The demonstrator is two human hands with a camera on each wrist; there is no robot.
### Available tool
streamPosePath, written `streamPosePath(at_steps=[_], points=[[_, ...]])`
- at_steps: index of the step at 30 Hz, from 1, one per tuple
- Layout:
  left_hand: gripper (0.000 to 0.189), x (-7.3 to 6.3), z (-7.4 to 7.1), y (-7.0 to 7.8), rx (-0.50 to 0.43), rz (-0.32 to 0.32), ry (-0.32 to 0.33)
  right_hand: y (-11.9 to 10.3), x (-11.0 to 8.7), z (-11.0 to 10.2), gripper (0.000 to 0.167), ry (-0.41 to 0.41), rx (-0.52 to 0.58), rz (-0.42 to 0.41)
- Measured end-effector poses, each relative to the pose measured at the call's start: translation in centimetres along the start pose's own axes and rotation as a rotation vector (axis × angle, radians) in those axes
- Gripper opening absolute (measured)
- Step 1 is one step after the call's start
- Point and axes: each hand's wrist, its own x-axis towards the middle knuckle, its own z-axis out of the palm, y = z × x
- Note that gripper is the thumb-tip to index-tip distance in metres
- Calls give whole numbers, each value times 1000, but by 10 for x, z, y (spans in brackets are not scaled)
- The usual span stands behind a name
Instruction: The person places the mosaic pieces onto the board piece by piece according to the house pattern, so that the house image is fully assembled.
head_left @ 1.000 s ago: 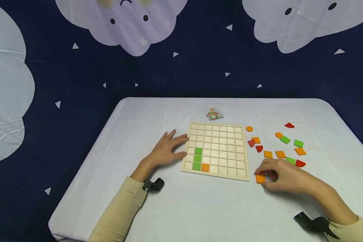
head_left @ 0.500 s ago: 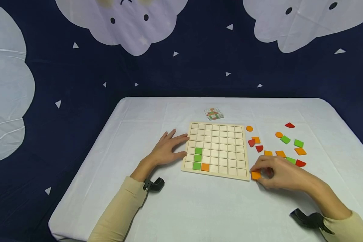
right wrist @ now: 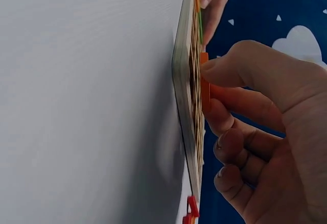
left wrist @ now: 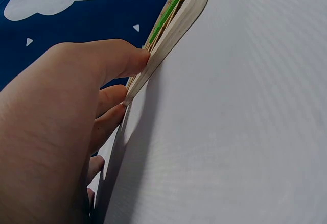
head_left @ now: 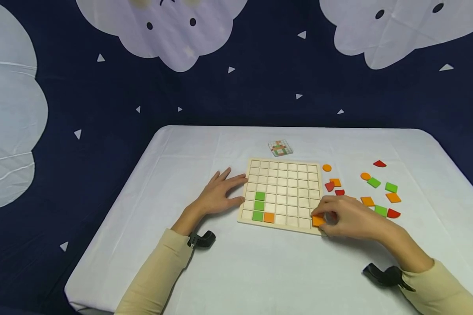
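Note:
A wooden grid board (head_left: 287, 191) lies on the table with three green square tiles (head_left: 259, 205) stacked in a column near its left side. One orange square tile (head_left: 269, 217) sits beside the lowest green one. My right hand (head_left: 351, 217) pinches another orange square tile (head_left: 318, 221) over the board's near right corner; in the right wrist view this tile (right wrist: 205, 83) is between thumb and fingers, close above the grid. My left hand (head_left: 217, 194) touches the board's left edge with its thumb and fingertips, fingers fairly straight, as the left wrist view also shows at the board's edge (left wrist: 173, 35).
Loose tiles lie right of the board: orange squares (head_left: 393, 198), green pieces (head_left: 391, 187), red rounded-edge pieces (head_left: 393, 213) and orange discs (head_left: 326, 168). A small patterned card (head_left: 280, 148) lies behind the board on the white-covered table (head_left: 205, 144).
My right hand has carried the orange square tile leftward, from the table beside the board to over its near right corner. My left hand stays at the board's left edge.

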Motion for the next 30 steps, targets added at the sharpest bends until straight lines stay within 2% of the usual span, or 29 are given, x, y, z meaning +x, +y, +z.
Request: streamPosePath(at_steps=[12,24,30], points=[[61,0,0,1,0,2,-3,-16,25,4,27,10,48,-56],[61,0,0,-1,3,-5,-2,-31,46,9,28,14,21,-94],[61,0,0,-1,-2,3,-2,-39,53,14,23,12,62,-141]])
